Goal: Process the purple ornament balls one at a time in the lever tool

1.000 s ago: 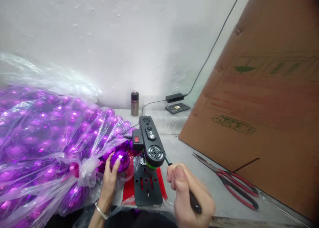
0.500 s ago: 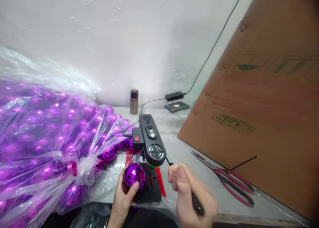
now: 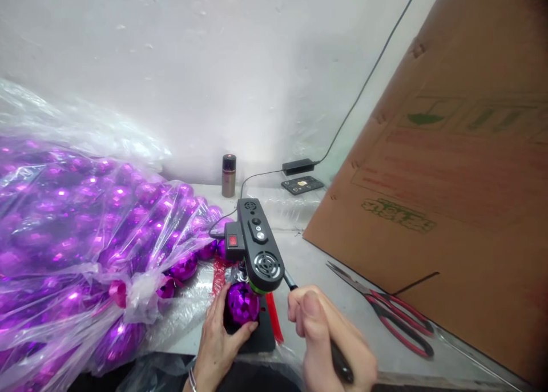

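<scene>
My left hand (image 3: 220,338) grips a purple faceted ball (image 3: 242,302) and holds it on the black base plate (image 3: 264,336), directly under the head of a small black bench drill (image 3: 258,245). My right hand (image 3: 327,338) is closed around the drill's black lever handle (image 3: 338,355), to the right of the machine. A red switch shows on the drill's left side. A big clear plastic bag (image 3: 81,238) full of several purple balls lies to the left, close to my left hand.
Red-handled scissors (image 3: 387,312) lie on the table to the right. A large cardboard sheet (image 3: 449,169) leans at the right. A small metal can (image 3: 228,175), a power adapter (image 3: 298,166) and a dark remote (image 3: 303,184) sit by the white wall.
My left hand took a purple ball from beside the bag and carried it rightward, setting it under the drill head. My right hand stayed on the lever.
</scene>
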{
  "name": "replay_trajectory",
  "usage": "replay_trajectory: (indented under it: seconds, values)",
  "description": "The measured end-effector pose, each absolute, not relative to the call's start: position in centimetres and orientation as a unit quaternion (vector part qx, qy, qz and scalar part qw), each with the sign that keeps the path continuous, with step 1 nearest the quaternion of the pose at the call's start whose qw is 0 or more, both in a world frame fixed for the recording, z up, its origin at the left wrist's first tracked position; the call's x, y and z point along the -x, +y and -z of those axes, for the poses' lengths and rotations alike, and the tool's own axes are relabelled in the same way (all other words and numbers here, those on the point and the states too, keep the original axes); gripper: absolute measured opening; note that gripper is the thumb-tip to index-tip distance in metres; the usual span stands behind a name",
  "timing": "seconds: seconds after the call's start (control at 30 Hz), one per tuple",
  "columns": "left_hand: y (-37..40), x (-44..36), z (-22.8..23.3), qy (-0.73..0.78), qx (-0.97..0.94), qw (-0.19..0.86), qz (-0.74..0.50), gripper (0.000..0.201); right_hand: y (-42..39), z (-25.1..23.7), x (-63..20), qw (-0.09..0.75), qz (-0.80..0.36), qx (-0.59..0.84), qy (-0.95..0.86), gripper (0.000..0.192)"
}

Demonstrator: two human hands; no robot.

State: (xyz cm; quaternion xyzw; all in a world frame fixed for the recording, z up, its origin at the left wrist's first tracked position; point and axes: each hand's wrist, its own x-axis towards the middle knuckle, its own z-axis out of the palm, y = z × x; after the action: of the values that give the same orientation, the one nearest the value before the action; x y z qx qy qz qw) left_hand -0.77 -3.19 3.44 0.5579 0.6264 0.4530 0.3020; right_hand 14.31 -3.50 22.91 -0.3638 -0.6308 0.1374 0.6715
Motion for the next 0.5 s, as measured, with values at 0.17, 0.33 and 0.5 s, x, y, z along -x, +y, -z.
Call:
replay_trajectory:
  seconds: [0.17,0.33,0.5]
  values:
    - [-3.7,1.2,-3.0,0.614,-0.594,0.272,-0.444,0.079,-3.6,-23.1,-14.0,0.684,-0.131,0.382,-0.608,0.038]
    - [-3.5,0.5,-3.8,0.594,-0.639,0.219,-0.437,0.078,-4.0,-23.4,-13.1,0.692,-0.139,0.397,-0.587,0.039]
    - [-2.3,-0.3,-4.3,0.604,-0.645,0.208,-0.419,0.081,-4.2,-23.6,-12.7,0.700,-0.141,0.412,-0.565,0.039]
